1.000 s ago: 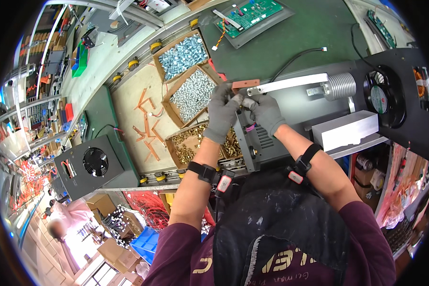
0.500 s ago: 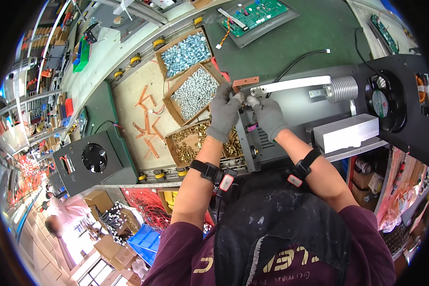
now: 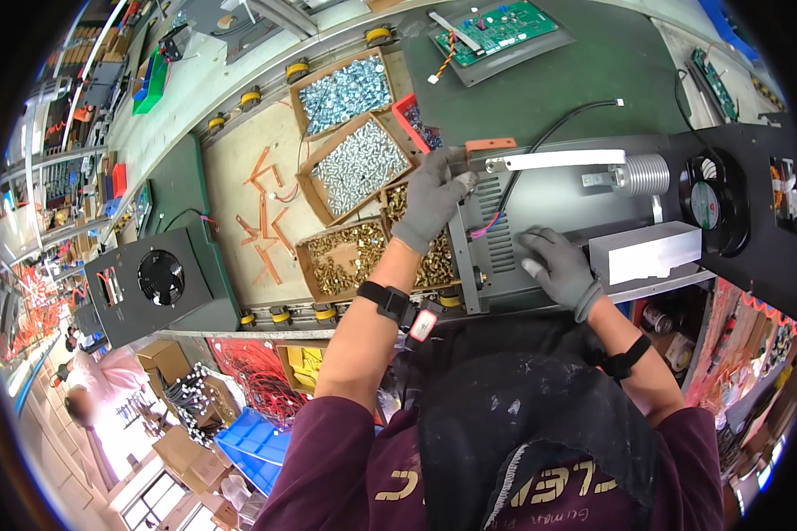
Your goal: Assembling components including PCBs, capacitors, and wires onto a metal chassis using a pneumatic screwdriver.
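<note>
My left hand (image 3: 432, 202), in a grey glove, is closed at the left end panel (image 3: 466, 265) of a dark metal chassis (image 3: 558, 199). What its fingers pinch there is hidden. Just beyond them lies a flat copper bar (image 3: 490, 143). My right hand (image 3: 560, 270), gloved alike, hovers over the chassis base with thumb and fingers apart, holding nothing. It is between the vent slots (image 3: 498, 239) and a silver metal block (image 3: 646, 252). A white strip (image 3: 558, 160) runs to a ribbed silver coil (image 3: 644, 174), and a black cable (image 3: 553, 128) with coloured wires crosses the vents.
Left of the chassis stand cardboard boxes of bluish fasteners (image 3: 345, 95), silver screws (image 3: 360, 168) and brass fasteners (image 3: 345, 258). Copper strips (image 3: 261, 221) lie farther left, beside a fan panel (image 3: 155, 281). A green circuit board (image 3: 496, 34) rests at the back.
My right hand has left the end panel, moving right and nearer over the chassis base, and its fingers have parted. My left hand stays at the panel. The whole view has shifted slightly.
</note>
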Demonstrator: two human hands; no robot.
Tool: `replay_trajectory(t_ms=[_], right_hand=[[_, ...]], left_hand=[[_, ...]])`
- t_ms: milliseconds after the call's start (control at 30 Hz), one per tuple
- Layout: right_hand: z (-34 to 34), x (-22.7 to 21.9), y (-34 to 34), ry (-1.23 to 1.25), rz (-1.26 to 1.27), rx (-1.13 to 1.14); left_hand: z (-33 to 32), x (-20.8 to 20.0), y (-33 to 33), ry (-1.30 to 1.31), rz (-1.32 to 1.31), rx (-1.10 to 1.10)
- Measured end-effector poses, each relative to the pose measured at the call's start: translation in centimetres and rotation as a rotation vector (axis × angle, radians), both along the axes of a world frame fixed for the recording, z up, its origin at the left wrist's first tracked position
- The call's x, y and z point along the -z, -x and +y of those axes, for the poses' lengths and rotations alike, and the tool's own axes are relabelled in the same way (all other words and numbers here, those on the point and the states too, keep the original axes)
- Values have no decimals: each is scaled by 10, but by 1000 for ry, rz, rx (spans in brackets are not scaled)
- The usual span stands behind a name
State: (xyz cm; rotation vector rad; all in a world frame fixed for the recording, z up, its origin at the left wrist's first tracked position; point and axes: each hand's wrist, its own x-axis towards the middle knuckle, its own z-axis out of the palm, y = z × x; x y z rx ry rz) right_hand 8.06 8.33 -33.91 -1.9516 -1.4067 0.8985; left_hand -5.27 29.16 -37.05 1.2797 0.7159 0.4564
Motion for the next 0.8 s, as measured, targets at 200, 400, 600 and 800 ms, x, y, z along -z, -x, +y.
replay_trajectory(t_ms=[200, 400, 600, 800], right_hand=[[-8, 6, -3, 7, 5, -53], [-10, 5, -2, 29, 16, -86], [-11, 2, 0, 18, -39, -135], [-18, 3, 3, -20, -85, -196]], left_hand=[[3, 10, 50, -8, 294, -153], [-58, 21, 81, -456, 918, 136], [-61, 20, 80, -465, 1076, 270], [-49, 13, 84, -378, 911, 174]])
